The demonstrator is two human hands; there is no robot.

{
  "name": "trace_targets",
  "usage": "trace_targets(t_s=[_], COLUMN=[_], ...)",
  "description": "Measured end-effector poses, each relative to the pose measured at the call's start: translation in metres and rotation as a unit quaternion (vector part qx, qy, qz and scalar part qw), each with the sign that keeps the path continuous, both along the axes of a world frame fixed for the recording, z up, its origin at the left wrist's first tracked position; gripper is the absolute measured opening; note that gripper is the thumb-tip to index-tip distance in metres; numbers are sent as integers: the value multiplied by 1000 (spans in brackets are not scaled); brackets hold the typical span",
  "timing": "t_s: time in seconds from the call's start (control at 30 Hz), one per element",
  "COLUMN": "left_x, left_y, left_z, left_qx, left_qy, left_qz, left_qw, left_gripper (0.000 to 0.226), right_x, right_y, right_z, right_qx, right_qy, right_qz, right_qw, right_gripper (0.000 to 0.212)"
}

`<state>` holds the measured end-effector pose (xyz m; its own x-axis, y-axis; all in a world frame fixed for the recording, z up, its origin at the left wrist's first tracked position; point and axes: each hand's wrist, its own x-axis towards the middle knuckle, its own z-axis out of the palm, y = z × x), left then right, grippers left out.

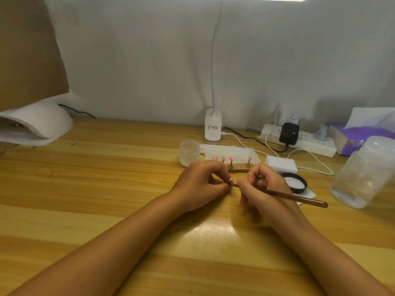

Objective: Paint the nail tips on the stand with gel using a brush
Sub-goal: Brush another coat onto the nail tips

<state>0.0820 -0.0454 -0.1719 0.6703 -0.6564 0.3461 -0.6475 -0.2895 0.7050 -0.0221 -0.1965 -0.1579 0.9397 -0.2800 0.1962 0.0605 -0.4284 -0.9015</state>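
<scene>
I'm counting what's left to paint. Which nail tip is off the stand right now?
The nail tip pinched in the left hand, beside the brush; the other four sit on pegs on the stand.

White nail lamp [36, 122] at desk's [106, 178] far-left edge. Desk lamp base [212, 128] mid-back edge. Power strip [299, 142], black adapter [289, 133] plugged in, far right. Purple box [350, 139], possibly tissues, right corner.

Nail tips [231, 158] were pink with white dots; brush [299, 197] handle brown. Table [106, 189] light wood grain, tissue pack [350, 142] purple, adapter [289, 133] black
</scene>
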Motion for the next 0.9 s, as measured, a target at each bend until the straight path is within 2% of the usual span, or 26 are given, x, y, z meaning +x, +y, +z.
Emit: trace_targets(t_s=[0.33,0.5,0.67,0.9], left_x=[-1,0,0,0], left_y=[0,0,-1,0], left_z=[1,0,0,1], left_qx=[4,3,5,27], left_qy=[8,8,6,11], left_qz=[-5,-4,-2,8], left_qw=[1000,1000,1000,1000], left_gripper=[8,7,8,8], right_x=[1,-1,0,1], right_y=[-3,0,-1,-2], right_z=[-2,0,-1,0], right_qx=[6,9,-5,19], right_qy=[-20,2,9,-13], right_qz=[-53,-18,-2,-39], right_qw=[998,1000,1000,999], right_gripper=[11,18,12,15])
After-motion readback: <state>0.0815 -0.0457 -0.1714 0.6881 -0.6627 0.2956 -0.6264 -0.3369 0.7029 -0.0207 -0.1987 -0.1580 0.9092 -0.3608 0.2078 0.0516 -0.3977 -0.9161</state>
